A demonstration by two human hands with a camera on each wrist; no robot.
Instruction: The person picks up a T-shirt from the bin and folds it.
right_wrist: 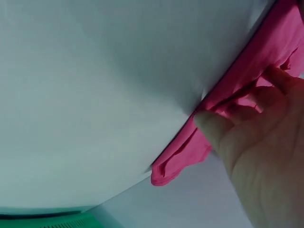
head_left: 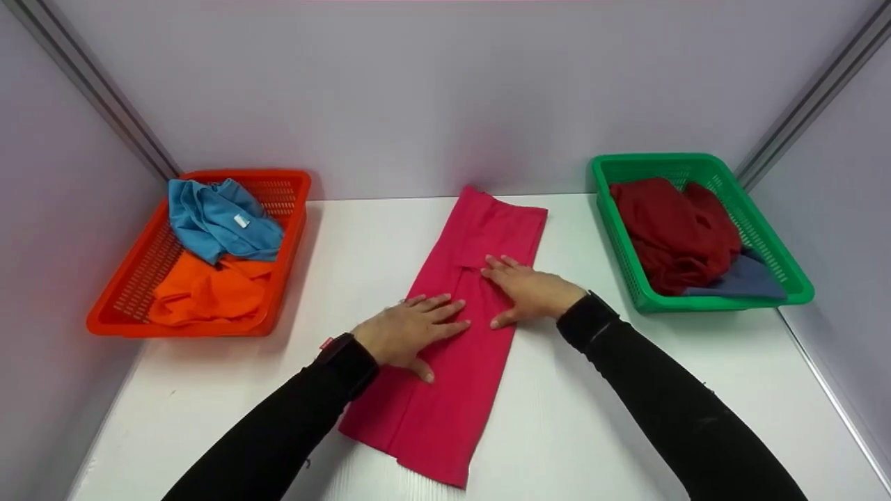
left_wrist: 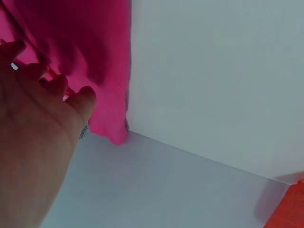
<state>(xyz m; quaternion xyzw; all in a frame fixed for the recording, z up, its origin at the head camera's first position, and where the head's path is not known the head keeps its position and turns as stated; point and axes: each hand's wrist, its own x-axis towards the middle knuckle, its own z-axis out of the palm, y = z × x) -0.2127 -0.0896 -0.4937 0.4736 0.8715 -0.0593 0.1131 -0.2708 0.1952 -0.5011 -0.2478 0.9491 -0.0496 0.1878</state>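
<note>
A pink garment (head_left: 445, 410), folded into a long strip, lies flat on the white table, slanting from the back wall toward the front. My left hand (head_left: 411, 332) rests on its left side near the middle, fingers spread. Higher up, my right hand (head_left: 529, 289) touches the cloth near its right edge, fingers extended and thumb apart. A crease crosses the fabric by the right fingertips. In the left wrist view the left hand (left_wrist: 42, 114) lies over the pink cloth; in the right wrist view the right hand (right_wrist: 261, 128) is at the garment's long edge.
At the left stands a red-orange basket (head_left: 289, 278) with a blue garment (head_left: 226, 219) and an orange garment (head_left: 209, 292). A green basket (head_left: 766, 229) at the right holds a dark red garment (head_left: 675, 233) and a grey-blue cloth (head_left: 741, 278). Pale walls (head_left: 390, 97) enclose the table.
</note>
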